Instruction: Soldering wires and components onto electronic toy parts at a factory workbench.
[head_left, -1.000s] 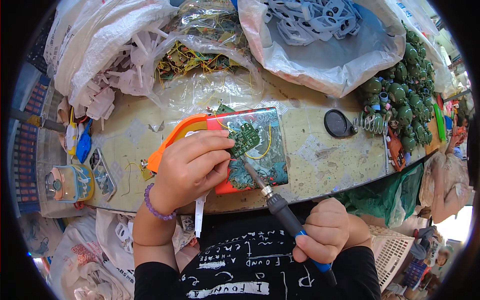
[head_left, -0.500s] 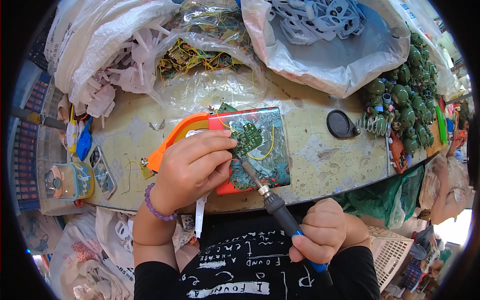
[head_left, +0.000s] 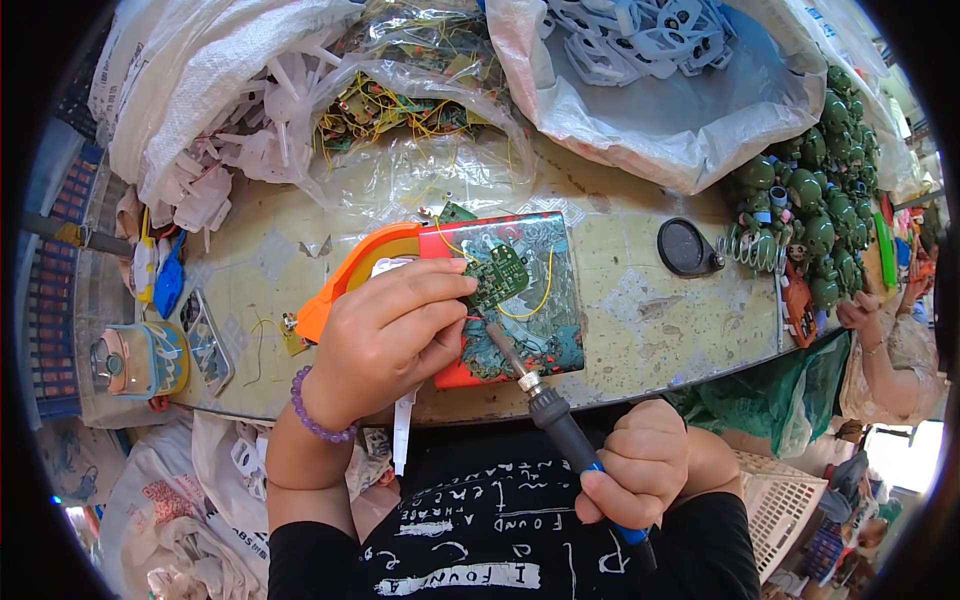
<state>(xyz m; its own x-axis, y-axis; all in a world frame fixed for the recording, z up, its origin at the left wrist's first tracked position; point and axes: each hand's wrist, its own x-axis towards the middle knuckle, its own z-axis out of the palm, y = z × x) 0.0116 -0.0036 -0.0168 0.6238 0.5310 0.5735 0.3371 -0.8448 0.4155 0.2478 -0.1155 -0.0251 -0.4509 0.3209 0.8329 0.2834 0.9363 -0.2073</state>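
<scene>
Green circuit board: located above the patterned top of a red-sided box, held at its left edge between the thumb and fingertips of the left hand. A yellow wire curves along the board's right side. The right hand is closed in a fist around the blue-and-black handle of a soldering iron; the iron's tip lies at the board's lower left edge, contact not determinable. An orange curved part lies left of the box, partly behind the left hand, and a white strip projects below that hand. Further right on the worn table are a black oval part, a coiled spring just beside it, and a heap of dark green rounded parts; a co-worker's hand is near the heap's lower end. At the far side, a clear bag contains wired boards, and an open white sack contains pale plastic frames.
</scene>
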